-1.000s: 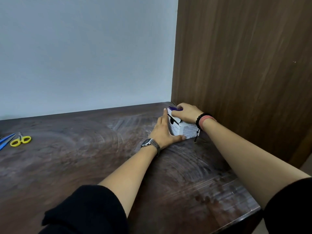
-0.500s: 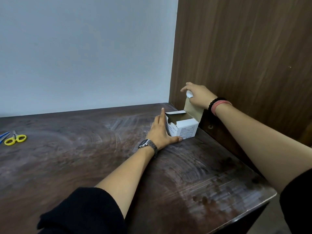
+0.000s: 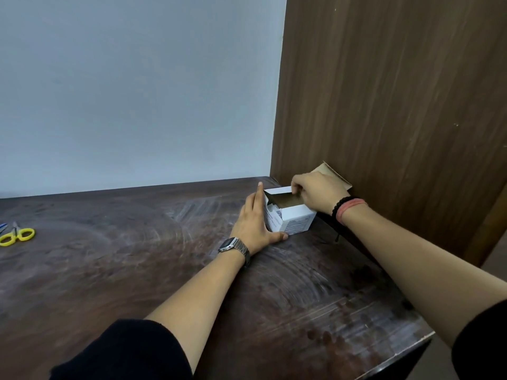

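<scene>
From the head camera, a small white box (image 3: 297,223) stands at the far right corner of the table (image 3: 137,270), close to the wooden panel (image 3: 397,105) that rises on that side. Its top is open, showing the brown inside. The lid (image 3: 333,174) is thrown back and sticks up behind the right hand, toward the panel.

The left hand (image 3: 253,226) is laid flat against the box's left side. Its fingers are straight and point away from the person, and the thumb runs along the table at the foot of the front face. It braces the box and grips nothing. There is a metal watch (image 3: 233,245) on that wrist.

The right hand (image 3: 318,192) hovers over the opening with its fingers curled. Thumb and fingertips pinch a small flap (image 3: 288,197) at the top of the box. Bracelets (image 3: 348,208), one black and one pink, sit on that wrist.

Far off to the left, scissors (image 3: 17,236) with yellow handles lie on the table, well apart from the box. A pale wall (image 3: 137,91) stands behind it all.
</scene>
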`<state>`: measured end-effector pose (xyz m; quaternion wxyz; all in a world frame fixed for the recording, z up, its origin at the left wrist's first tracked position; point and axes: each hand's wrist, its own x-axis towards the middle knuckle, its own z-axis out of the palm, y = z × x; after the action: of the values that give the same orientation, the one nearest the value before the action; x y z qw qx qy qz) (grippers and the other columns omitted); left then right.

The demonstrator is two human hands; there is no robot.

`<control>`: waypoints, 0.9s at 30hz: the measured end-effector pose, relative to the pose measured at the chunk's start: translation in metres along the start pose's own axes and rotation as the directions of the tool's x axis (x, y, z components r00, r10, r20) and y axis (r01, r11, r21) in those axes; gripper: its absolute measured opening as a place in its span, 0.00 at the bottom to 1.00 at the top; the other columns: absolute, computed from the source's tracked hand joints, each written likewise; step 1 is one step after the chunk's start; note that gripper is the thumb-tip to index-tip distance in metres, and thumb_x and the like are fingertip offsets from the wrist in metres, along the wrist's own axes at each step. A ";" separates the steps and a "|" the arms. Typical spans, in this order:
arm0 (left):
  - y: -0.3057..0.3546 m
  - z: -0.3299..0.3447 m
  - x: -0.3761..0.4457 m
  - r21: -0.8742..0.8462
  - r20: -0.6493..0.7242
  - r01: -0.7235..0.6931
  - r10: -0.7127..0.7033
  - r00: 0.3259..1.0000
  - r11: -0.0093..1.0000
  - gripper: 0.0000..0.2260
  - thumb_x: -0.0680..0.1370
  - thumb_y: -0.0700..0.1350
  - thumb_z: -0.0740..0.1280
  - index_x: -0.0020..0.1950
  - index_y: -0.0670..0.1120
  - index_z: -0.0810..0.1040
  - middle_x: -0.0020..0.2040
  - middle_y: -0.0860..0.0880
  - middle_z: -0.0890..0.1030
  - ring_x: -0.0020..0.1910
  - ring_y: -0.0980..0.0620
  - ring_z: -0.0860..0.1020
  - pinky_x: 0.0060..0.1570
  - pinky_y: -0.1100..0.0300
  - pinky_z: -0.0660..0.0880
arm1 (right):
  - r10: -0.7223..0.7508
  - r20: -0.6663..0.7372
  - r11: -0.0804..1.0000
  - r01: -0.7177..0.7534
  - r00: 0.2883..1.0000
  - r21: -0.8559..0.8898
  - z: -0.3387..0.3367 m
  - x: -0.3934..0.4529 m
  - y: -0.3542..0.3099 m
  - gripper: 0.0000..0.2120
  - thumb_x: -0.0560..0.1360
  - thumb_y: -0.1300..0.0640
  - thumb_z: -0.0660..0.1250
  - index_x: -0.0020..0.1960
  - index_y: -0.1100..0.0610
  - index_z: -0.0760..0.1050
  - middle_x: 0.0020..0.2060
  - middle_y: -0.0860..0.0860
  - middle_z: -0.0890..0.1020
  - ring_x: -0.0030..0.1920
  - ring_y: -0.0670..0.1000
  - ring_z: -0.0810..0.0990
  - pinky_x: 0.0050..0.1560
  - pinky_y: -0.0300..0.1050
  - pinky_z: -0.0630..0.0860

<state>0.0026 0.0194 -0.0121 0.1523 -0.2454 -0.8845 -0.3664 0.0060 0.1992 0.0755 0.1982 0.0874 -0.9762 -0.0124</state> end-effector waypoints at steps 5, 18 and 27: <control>0.000 0.000 0.000 0.001 -0.005 0.001 -0.001 1.000 1.000 0.60 0.62 0.55 0.79 0.78 0.51 0.39 0.73 0.48 0.59 0.72 0.46 0.62 0.67 0.51 0.67 | -0.146 0.132 0.987 0.136 0.980 0.085 -0.007 -0.006 -0.013 0.12 0.70 0.65 0.58 0.37 0.49 0.74 0.35 0.47 0.78 0.41 0.53 0.78 0.43 0.48 0.75; 0.001 -0.001 0.001 -0.005 -0.017 0.013 -0.014 1.000 1.000 0.60 0.62 0.56 0.79 0.78 0.50 0.38 0.73 0.48 0.59 0.72 0.46 0.62 0.66 0.50 0.68 | -0.192 0.491 0.928 -0.005 0.849 0.372 -0.024 -0.007 -0.001 0.13 0.73 0.66 0.64 0.49 0.52 0.82 0.36 0.39 0.78 0.37 0.36 0.75 0.41 0.28 0.70; 0.002 0.002 0.000 0.046 -0.024 -0.032 0.033 0.999 0.998 0.60 0.61 0.55 0.79 0.78 0.51 0.39 0.73 0.48 0.59 0.72 0.47 0.62 0.68 0.52 0.66 | -0.024 0.560 0.992 -0.051 0.828 0.119 -0.004 0.012 -0.013 0.16 0.74 0.68 0.62 0.58 0.58 0.79 0.55 0.52 0.82 0.57 0.54 0.79 0.60 0.46 0.75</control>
<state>0.0032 0.0217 -0.0124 0.1747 -0.2515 -0.8865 -0.3469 -0.0010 0.1844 0.0827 -0.1026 0.0856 -0.9907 0.0270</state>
